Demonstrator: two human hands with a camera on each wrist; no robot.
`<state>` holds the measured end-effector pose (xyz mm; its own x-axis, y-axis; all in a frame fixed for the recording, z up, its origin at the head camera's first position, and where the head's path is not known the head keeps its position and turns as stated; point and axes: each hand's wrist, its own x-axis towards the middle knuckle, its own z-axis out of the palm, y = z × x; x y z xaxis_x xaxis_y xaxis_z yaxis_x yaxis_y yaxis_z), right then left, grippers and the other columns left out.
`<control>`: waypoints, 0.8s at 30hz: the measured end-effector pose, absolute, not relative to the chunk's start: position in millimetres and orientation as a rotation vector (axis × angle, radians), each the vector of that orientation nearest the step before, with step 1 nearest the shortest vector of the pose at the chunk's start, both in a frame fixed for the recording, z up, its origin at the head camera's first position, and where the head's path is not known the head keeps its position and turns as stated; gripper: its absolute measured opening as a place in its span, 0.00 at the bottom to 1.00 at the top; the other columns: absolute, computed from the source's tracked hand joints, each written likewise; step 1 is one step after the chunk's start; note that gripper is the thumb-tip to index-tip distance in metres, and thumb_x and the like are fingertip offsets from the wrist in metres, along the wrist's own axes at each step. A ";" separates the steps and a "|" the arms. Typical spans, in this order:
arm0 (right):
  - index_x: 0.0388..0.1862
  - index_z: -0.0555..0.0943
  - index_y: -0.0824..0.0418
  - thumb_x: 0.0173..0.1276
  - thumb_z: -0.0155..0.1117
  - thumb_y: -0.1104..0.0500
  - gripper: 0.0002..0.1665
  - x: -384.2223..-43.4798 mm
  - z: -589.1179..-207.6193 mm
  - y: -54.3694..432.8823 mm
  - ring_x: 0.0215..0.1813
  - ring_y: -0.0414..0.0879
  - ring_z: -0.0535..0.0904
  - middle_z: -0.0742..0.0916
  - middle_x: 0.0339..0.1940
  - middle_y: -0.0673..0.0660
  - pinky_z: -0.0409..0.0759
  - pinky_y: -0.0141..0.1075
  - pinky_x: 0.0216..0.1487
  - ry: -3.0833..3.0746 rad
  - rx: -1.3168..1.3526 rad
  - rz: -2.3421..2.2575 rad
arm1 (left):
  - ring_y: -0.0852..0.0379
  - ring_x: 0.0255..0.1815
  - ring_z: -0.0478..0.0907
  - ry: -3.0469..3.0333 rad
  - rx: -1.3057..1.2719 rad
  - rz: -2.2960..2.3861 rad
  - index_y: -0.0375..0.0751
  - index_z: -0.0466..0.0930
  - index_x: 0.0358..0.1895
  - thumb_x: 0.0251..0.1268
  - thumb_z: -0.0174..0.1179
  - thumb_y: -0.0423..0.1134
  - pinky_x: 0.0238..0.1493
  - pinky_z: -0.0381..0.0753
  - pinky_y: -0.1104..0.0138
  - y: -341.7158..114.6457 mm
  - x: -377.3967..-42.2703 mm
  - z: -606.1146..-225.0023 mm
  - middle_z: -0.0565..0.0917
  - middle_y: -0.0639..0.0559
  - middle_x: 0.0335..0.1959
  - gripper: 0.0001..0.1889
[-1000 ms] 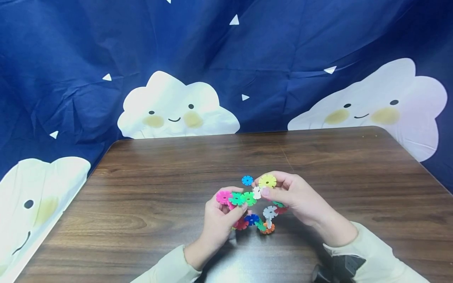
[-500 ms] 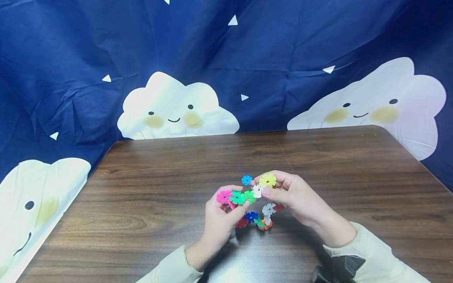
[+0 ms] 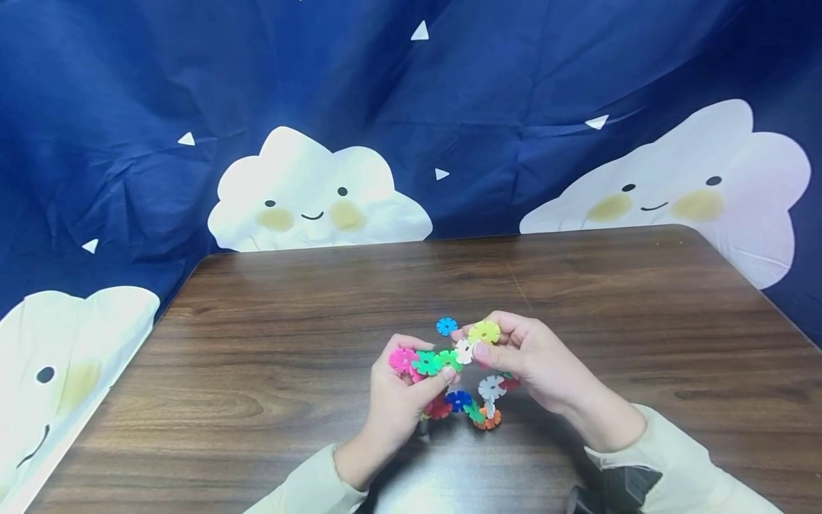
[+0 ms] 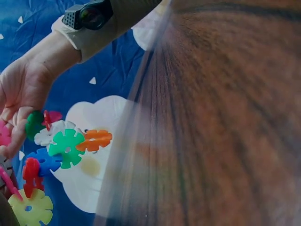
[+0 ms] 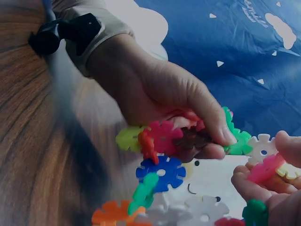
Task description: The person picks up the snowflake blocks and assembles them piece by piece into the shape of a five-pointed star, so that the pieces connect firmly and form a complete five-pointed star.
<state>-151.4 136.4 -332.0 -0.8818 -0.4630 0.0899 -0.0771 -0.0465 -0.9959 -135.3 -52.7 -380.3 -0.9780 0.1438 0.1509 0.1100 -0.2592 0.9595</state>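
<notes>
Both hands hold a linked chain of colourful plastic snowflake discs above the table. In the head view my left hand (image 3: 399,392) grips it at a green disc (image 3: 448,360), thumb in front, next to a pink disc (image 3: 403,360). My right hand (image 3: 546,364) pinches a white disc (image 3: 465,350) by a yellow disc (image 3: 484,332). A light blue disc (image 3: 447,326) shows just past its fingertips. Below hangs a curve with a dark blue disc (image 3: 459,400), a grey disc (image 3: 491,387) and an orange disc (image 3: 488,419). Fingers partly hide the joints.
The brown wooden table (image 3: 289,343) spreads around the hands. Behind it hangs a dark blue cloth (image 3: 475,86) with white clouds. A black wrist camera (image 3: 632,485) sits on the right sleeve.
The hanging curve of discs rose a little, then sank again. Both hands keep their hold in nearly the same place, and the head view has shifted slightly.
</notes>
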 end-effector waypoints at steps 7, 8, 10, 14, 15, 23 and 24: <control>0.31 0.77 0.56 0.65 0.59 0.65 0.04 -154.8 -337.3 134.9 0.44 0.39 0.82 0.86 0.45 0.50 0.81 0.31 0.41 1.895 -0.628 -2.008 | 0.54 0.26 0.84 1.903 0.301 2.475 0.23 0.62 0.44 0.47 0.63 0.19 0.23 0.83 0.55 -52.7 -134.5 -381.1 0.79 0.23 0.29 0.22; 0.31 0.76 0.56 0.65 0.59 0.65 0.04 -155.3 -337.7 134.7 0.45 0.39 0.82 0.86 0.45 0.51 0.81 0.32 0.42 1.903 -0.628 -2.000 | 0.54 0.26 0.84 1.903 0.303 2.482 0.23 0.62 0.44 0.47 0.63 0.19 0.23 0.83 0.55 -52.7 -134.4 -381.4 0.79 0.23 0.29 0.22; 0.31 0.76 0.57 0.64 0.59 0.65 0.04 -155.7 -337.8 134.1 0.45 0.39 0.82 0.86 0.45 0.52 0.82 0.33 0.42 1.918 -0.626 -1.985 | 0.54 0.26 0.84 1.905 0.302 2.491 0.23 0.62 0.43 0.46 0.63 0.19 0.24 0.83 0.56 -52.6 -134.0 -381.5 0.79 0.23 0.29 0.21; 0.30 0.74 0.62 0.64 0.60 0.65 0.04 -154.7 -336.8 132.8 0.44 0.39 0.82 0.85 0.47 0.57 0.82 0.31 0.36 1.949 -0.620 -1.962 | 0.55 0.26 0.84 1.917 0.312 2.492 0.23 0.62 0.42 0.46 0.63 0.19 0.26 0.84 0.56 -52.6 -133.2 -381.6 0.80 0.25 0.29 0.21; 0.30 0.74 0.62 0.64 0.60 0.65 0.04 -154.2 -336.7 132.3 0.44 0.39 0.82 0.85 0.47 0.59 0.81 0.31 0.35 1.951 -0.626 -1.963 | 0.55 0.26 0.84 1.917 0.314 2.492 0.23 0.62 0.42 0.46 0.63 0.19 0.26 0.84 0.56 -52.5 -133.2 -381.7 0.80 0.25 0.28 0.21; 0.36 0.73 0.71 0.65 0.60 0.63 0.10 -152.4 -332.1 131.6 0.41 0.41 0.82 0.83 0.50 0.65 0.81 0.32 0.38 2.005 -0.591 -1.921 | 0.54 0.28 0.85 1.925 0.295 2.497 0.23 0.63 0.44 0.47 0.63 0.20 0.33 0.84 0.57 -51.4 -134.0 -380.1 0.82 0.29 0.29 0.21; 0.38 0.73 0.71 0.64 0.60 0.63 0.11 -152.6 -330.3 131.7 0.40 0.41 0.82 0.84 0.49 0.63 0.81 0.32 0.37 2.023 -0.575 -1.909 | 0.54 0.28 0.85 1.922 0.294 2.498 0.25 0.63 0.43 0.47 0.63 0.20 0.33 0.84 0.57 -51.2 -134.4 -379.6 0.82 0.31 0.29 0.21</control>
